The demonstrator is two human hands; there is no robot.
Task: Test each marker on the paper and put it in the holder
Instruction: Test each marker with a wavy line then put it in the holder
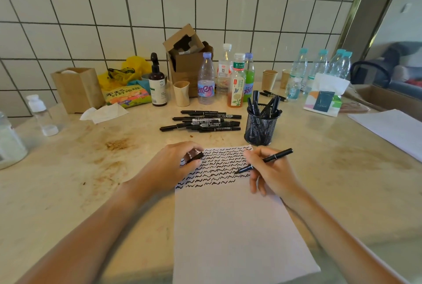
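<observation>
Marker (265, 161) in the right hand (271, 173) — held in a writing grip, fingers curled round the barrel, tip down on the paper (230, 222) at the end of a squiggle row just left of the grip. The left hand (175, 165) pinches what looks like the cap (194, 157) and rests on the sheet's upper left corner, pinning it to the worktop (91, 169).

Beyond the right grip stands the mesh holder (261, 127), already carrying several markers; farther left of it lies the untested pile (205, 121).

Risks, as I judge them: the holder sits close above the writing hand, so a quick lift toward it could knock it over and spill what is sorted. If the left hand lets go to recap, the sheet may slide under the tip and smear. Dropping the marker in uncapped would dry it — or ink its neighbours. A careless reach could also scatter the pile.
</observation>
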